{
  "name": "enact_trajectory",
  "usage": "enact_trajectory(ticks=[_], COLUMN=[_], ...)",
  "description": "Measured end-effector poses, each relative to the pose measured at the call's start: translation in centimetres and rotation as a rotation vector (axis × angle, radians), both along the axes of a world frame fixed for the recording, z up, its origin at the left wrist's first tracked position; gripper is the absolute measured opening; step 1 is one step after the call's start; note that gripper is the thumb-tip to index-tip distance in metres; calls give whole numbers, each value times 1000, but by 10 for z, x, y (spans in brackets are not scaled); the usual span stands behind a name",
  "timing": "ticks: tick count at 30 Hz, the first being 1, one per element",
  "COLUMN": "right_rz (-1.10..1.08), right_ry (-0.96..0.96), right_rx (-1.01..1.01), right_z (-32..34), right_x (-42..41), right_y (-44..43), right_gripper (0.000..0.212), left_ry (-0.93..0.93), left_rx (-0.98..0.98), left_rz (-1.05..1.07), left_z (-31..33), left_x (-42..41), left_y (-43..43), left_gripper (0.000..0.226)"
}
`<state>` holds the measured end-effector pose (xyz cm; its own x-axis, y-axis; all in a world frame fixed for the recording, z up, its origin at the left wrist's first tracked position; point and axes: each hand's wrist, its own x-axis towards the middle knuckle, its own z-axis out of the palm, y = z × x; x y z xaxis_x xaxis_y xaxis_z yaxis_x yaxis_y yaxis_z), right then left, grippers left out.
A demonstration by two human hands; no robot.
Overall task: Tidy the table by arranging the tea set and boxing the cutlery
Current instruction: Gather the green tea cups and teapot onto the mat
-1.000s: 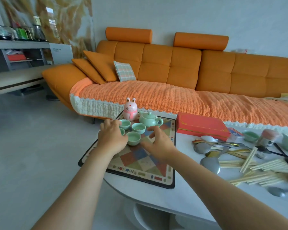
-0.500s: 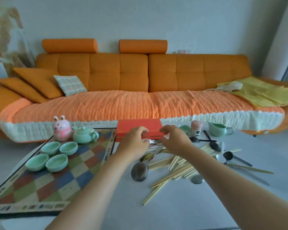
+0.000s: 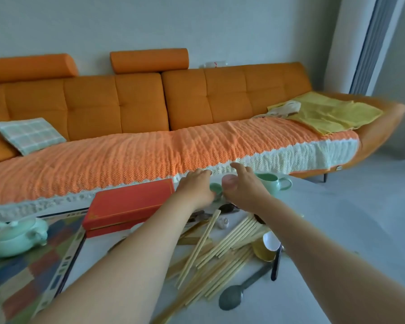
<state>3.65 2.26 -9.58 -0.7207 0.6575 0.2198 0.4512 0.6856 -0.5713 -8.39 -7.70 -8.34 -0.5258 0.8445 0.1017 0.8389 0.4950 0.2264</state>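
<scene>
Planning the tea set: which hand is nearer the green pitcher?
Right. The right hand is beside the green pitcher; the left hand is farther left, near the red box.

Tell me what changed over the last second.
Both hands left the mat and swung right: the left hand and right hand now reach the small green cup and pink-topped cup. Grasp unclear. The red box, chopsticks and teapot stayed put.
</scene>
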Motion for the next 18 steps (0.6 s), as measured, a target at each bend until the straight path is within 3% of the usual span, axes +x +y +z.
enact_trajectory(ticks=[4,8,13,18], right_rz=[-14,-15,16,51], right_ry=[49,74,55,149], right_rx=[-31,-39,34,241], right_z=[-13,-16,-17,5], right_x=[-4,-7,-5,-1], right_y=[17,23,23,5], right_gripper=[55,58,70,60], left_ry=[-18,-60,-44,-109], left_rx=[-125,-131,14,262], left_rz=[14,18,23,49], left_z=[-13,-25,-28,-12], left_x=[-13,-19,-18,-11], left_y=[20,24,17,-12], left_gripper=[72,73,62,62])
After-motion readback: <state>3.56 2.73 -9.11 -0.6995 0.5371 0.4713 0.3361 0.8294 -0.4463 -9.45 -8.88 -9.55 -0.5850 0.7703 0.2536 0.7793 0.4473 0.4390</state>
